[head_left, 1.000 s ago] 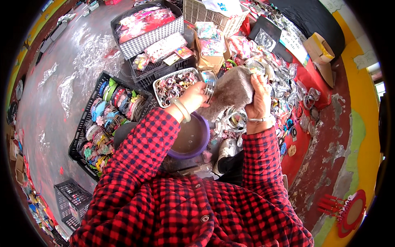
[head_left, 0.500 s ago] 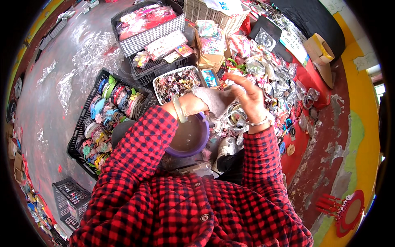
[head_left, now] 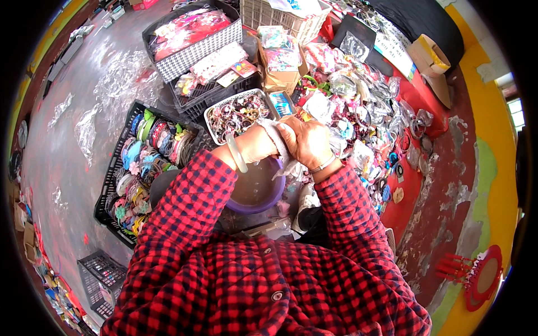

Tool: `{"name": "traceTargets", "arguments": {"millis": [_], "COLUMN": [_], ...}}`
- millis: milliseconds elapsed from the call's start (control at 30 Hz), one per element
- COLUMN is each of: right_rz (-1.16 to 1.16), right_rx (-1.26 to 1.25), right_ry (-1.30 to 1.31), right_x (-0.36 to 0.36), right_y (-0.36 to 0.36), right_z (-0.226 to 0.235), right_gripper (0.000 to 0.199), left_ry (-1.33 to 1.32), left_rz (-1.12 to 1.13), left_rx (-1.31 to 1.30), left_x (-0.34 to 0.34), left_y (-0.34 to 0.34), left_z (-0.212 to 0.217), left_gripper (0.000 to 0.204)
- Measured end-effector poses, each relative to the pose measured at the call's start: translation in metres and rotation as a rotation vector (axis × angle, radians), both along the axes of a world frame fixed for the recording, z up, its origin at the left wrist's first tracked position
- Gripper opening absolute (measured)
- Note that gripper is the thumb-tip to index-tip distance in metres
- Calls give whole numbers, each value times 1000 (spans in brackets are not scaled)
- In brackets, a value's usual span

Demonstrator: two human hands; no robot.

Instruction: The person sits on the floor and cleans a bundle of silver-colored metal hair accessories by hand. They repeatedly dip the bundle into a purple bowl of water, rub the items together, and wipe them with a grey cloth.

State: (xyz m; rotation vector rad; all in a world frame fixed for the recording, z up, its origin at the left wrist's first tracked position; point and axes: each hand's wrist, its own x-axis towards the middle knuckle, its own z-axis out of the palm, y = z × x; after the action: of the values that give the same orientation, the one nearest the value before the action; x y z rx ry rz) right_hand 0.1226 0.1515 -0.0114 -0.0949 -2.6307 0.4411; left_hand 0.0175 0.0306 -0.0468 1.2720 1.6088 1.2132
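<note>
A pale greyish-pink cloth (head_left: 286,162) is bunched between my hands, with one end hanging over the rim of a purple basin (head_left: 274,193). My left hand (head_left: 259,145), with a pale bangle at the wrist, is closed on the cloth, which covers its fingers. Pressed against it from the right, my right hand (head_left: 310,143) has its fingers curled round the same cloth. Murky water (head_left: 252,185) fills part of the basin below. Whether something small is inside the cloth I cannot tell.
Left of the basin, a black crate (head_left: 109,190) holds many hairbands. A white basket (head_left: 212,120) of hair ties stands just beyond my hands, by a small blue box (head_left: 282,103). Bagged accessories (head_left: 364,117) lie heaped at the right. A patterned bin (head_left: 196,53) stands farther back.
My right hand, raised with fingers spread before, has come down and left to close on the cloth beside my left hand. The view has shifted slightly.
</note>
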Motion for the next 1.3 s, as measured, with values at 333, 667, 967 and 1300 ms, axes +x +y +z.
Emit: {"name": "traceTargets", "arguments": {"millis": [333,667,967,1300], "right_rz": [121,11,-376,56], "right_rx": [-538,-861,-1276,-1243], "right_ry": [-27,-20,185,489], "right_x": [21,29,17,18], "right_y": [42,48,99,56], "right_z": [20,17,-20,28], "right_gripper": [35,47,35,24], "left_ry": [-415,-599,-474,-270], "left_rz": [-51,-34,-25,133], "left_rx": [-8,28,-48,-239], "left_x": [-8,-16,-26,-19], "left_y": [-29,-49,-54,-30], "left_z": [44,50,58,29], "left_gripper": [21,17,17,14]}}
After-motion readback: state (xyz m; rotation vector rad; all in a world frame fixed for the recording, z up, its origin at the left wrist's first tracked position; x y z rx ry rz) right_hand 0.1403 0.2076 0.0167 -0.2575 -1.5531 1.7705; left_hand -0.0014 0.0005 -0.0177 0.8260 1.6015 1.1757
